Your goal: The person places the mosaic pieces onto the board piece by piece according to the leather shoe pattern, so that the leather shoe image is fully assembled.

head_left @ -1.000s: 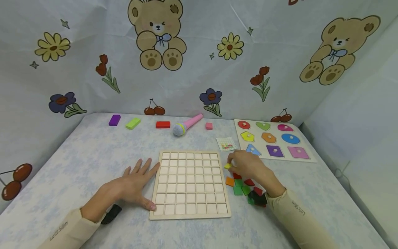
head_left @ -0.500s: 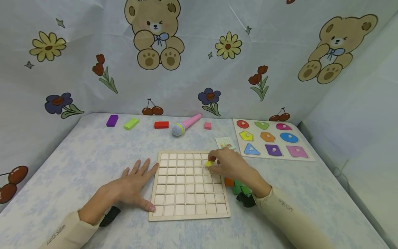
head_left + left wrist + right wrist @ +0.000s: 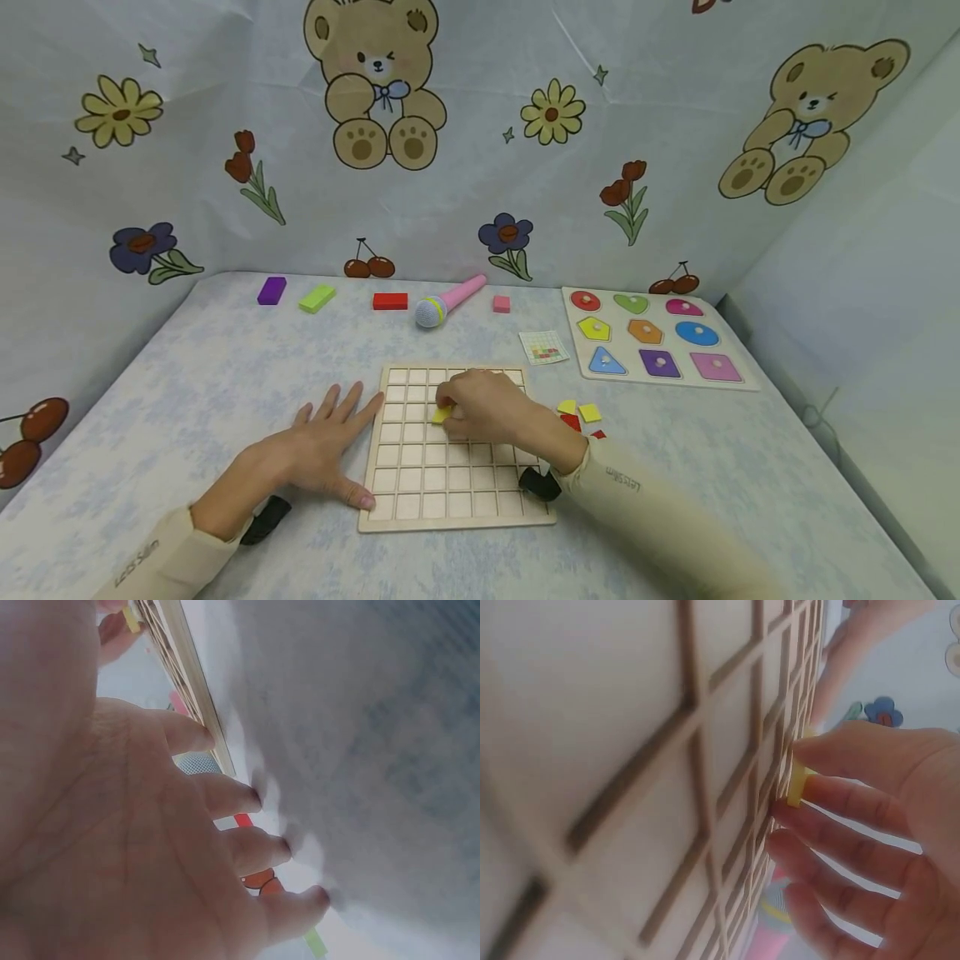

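Note:
A wooden grid board (image 3: 435, 479) lies flat on the table, its square cells bare where they show. My right hand (image 3: 487, 406) is over the board's upper middle and pinches a yellow tile (image 3: 441, 414) between thumb and fingers. In the right wrist view that yellow tile (image 3: 798, 784) stands on edge against the grid. With fingers spread, my left hand (image 3: 318, 446) rests on the table at the board's left side, thumb and index finger touching the frame. Several yellow and red tiles, such as a yellow tile (image 3: 590, 412), lie right of the board; my right arm hides others.
Behind the board lie a pattern card (image 3: 544, 347), a toy microphone (image 3: 450, 302) and several blocks, among them a red block (image 3: 390, 301) and a purple block (image 3: 272, 291). A shape puzzle board (image 3: 660, 337) sits at the back right, before a printed cloth backdrop.
My right hand has carried the yellow tile left from the loose pile onto the grid, reaching its upper middle. The left hand has kept its place beside the board.

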`<state>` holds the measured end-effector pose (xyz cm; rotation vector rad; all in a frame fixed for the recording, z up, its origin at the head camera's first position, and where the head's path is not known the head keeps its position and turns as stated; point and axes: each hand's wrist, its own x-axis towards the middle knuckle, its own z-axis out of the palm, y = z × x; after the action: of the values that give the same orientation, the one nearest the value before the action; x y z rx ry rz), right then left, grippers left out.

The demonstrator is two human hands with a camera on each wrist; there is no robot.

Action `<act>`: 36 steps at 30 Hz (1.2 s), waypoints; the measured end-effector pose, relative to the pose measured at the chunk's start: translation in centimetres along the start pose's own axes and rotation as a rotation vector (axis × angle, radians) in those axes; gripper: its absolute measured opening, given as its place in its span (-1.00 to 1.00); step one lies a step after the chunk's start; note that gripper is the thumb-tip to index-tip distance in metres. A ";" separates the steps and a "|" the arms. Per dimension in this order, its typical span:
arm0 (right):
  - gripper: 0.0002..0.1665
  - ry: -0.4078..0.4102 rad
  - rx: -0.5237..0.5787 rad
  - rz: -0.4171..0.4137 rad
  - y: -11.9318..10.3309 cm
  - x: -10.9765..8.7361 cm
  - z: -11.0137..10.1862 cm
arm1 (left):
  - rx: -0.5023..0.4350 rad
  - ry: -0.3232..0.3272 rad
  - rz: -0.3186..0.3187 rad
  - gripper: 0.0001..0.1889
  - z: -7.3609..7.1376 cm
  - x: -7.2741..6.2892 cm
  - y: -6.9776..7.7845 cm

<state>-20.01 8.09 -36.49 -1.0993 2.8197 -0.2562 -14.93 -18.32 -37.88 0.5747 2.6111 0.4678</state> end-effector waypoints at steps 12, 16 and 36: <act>-0.84 -0.058 -0.010 -0.054 -2.3 1.1 0.1 | 0.006 -0.011 -0.007 0.48 0.1 0.0 -0.1; -0.85 -0.057 -0.028 -0.067 -2.7 1.4 0.4 | 0.009 -0.012 -0.002 0.47 0.1 0.0 0.0; -0.62 -0.147 -0.301 -0.135 -4.2 -1.6 0.2 | 0.002 -0.011 -0.003 0.47 0.0 -0.2 0.0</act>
<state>-16.02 6.11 -35.86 -1.3070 2.7153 0.2393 -14.76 -18.38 -37.80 0.5723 2.6024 0.4598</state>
